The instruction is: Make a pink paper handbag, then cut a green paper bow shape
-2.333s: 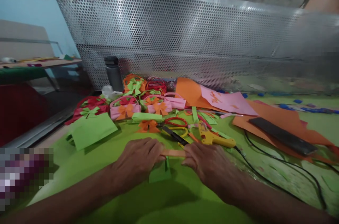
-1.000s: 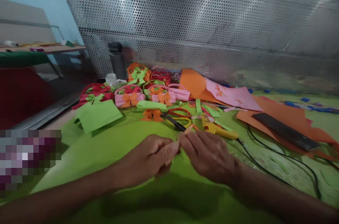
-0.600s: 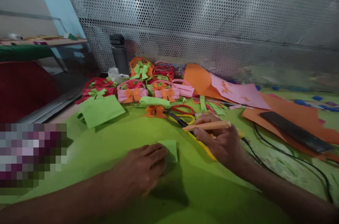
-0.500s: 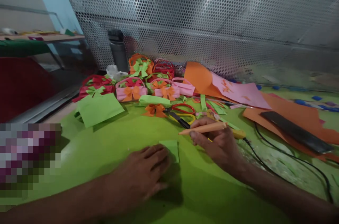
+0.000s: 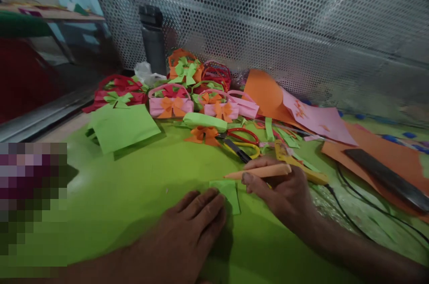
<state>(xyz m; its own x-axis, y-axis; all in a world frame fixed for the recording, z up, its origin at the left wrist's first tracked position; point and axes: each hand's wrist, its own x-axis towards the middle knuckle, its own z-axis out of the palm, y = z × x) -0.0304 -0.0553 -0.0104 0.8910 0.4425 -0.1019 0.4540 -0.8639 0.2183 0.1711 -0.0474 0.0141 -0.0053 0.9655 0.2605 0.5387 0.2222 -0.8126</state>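
Observation:
My left hand lies flat, palm down, its fingertips resting on a small light-green paper piece. The hand covers the left part of that piece. Between the thumb and fingers of my right hand is a pale orange pen-like stick. Its pointed end is to the left, close to the paper's upper edge; I cannot tell if it touches. Scissors with red and yellow handles lie just beyond my right hand, beside an orange bow. A yellow corded tool lies behind the right wrist.
Small pink, red and orange bags with bows stand at the back, near a dark bottle. Green sheets lie left. Orange sheets and a dark flat bar lie right. A perforated metal panel rises behind.
The view has shifted, so the tabletop things appear farther right. The orange stick's tip has moved left over the green paper's upper edge. My left hand stays on the paper.

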